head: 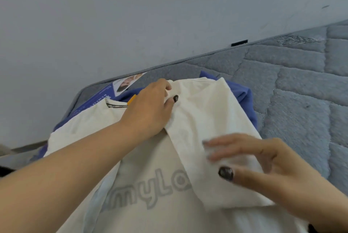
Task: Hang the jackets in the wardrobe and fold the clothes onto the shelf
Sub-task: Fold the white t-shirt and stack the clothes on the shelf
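Two hands work a cream T-shirt (150,185) spread on a grey quilted mattress (293,89), atop a blue garment (243,93). The left hand (148,112) pinches the shirt's folded-over side panel near the collar, fingers closed on the cloth. The right hand (267,168) lies with fingers spread flat on that panel's lower end, gripping nothing.

T-shirt (150,185) lies spread on the mattress (301,91), its right side folded inward over the front. Another garment (243,93) sits underneath it, poking out behind and right. A label (120,86) lies behind-left, against the wall (131,16).
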### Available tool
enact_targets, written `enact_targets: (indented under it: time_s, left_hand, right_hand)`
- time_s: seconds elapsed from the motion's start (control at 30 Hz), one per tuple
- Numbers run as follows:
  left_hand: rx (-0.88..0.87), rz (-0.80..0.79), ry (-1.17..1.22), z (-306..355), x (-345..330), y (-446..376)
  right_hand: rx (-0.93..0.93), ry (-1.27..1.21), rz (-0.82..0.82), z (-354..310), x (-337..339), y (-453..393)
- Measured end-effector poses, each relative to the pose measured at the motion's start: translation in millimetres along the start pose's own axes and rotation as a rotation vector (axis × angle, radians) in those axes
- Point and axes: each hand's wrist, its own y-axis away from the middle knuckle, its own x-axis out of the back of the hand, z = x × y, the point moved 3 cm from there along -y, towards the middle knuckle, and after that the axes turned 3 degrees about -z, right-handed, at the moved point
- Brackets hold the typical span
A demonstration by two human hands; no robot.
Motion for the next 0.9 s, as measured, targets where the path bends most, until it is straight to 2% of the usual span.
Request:
enact_targets:
  time_s: [0.07, 0.1, 0.17, 0.23, 0.4, 0.53, 0.73, 0.8, 0.9]
  left_hand:
    - [0.024, 0.093, 0.061, -15.3, 12.5, 17.7]
    - [0.049, 0.126, 0.086, -25.0, 19.9, 26.7]
    - [0.114, 0.165, 0.091, -51.3, 33.7, 43.3]
    - [0.182, 0.139, 0.045, -81.1, 39.0, 59.4]
    - [0.177, -0.151, -0.259, -136.7, -13.0, 82.0]
    - [0.178, -0.083, -0.274, -149.5, -29.9, 80.5]
    - [0.166, 0.067, -0.143, -155.2, -27.4, 82.5]
    - [0.123, 0.085, -0.116, -146.0, -23.4, 85.1]
    - [-0.041, 0.044, -0.158, -137.2, -14.2, 84.7]
  right_hand:
    - [0.054, 0.235, 0.169, 10.1, -8.2, -9.7]
    - [0.046, 0.402, 0.179, 17.6, -17.9, -15.9]
    - [-0.066, 0.670, 0.055, 35.6, -38.9, -25.3]
    - [-0.137, 0.851, -0.009, 48.5, -47.1, -29.4]
    - [-0.221, 0.871, -0.066, 40.6, -50.1, -27.0]
    - [-0.205, 0.910, -0.063, 39.7, -52.3, -30.7]
    - [-0.031, 0.899, 0.260, 38.7, -52.1, -39.5]
    - [-0.089, 0.959, 0.421, 43.2, -51.4, -45.1]
    - [-0.124, 1.075, 0.661, 28.5, -49.9, -72.7]
